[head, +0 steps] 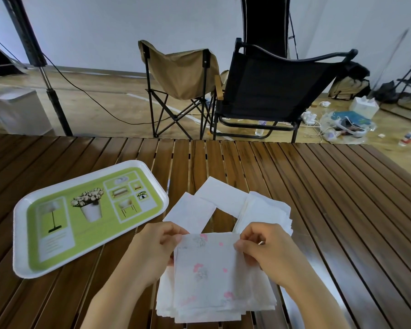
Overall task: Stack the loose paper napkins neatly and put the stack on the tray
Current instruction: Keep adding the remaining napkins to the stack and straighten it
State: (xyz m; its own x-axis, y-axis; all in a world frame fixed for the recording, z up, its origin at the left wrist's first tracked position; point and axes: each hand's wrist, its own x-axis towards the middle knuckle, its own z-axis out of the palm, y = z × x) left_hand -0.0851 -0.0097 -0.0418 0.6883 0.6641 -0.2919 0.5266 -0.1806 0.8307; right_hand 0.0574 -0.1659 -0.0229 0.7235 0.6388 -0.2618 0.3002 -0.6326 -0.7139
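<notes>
Napkin (208, 264) pinched at its top corners by both hands (152, 248) (263, 251) over the stack (199, 309).

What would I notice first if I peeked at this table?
Probably the two hands, left hand and right hand, pinching a flowery napkin over a white stack at the near edge. Next, the bright green tray to the left, with no napkins on it.

Two bare forearms were in view, entering from the near edge. Left hand (152, 252) and right hand (268, 250) were ungloved. No sleeves reached the visible forearms. The nails looked short and unpainted.
</notes>
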